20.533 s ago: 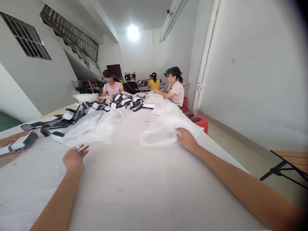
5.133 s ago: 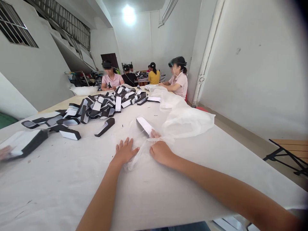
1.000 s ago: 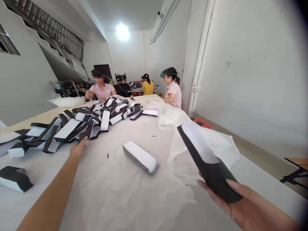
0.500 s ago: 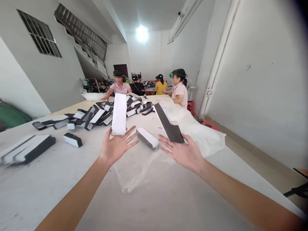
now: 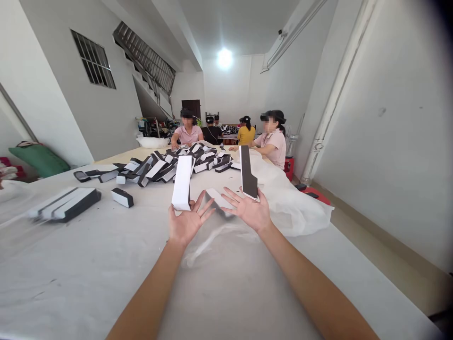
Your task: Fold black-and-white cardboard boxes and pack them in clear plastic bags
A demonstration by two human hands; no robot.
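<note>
Both forearms (image 5: 148,288) reach forward, hands (image 5: 185,227) (image 5: 254,211) turned palm-up with outer fingers (image 5: 200,200) splayed.

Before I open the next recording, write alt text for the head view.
The left hand holds a piece showing white, the right hand a piece showing black, over a white-covered table. Beyond lies a heap of similar pieces; people sit farther back.

One camera sits on the person's head, looking forward and down along the counter (image 5: 106,264); its wide view takes in the fingers (image 5: 172,216) close ahead near the middle and reaches to the far wall (image 5: 230,89).
</note>
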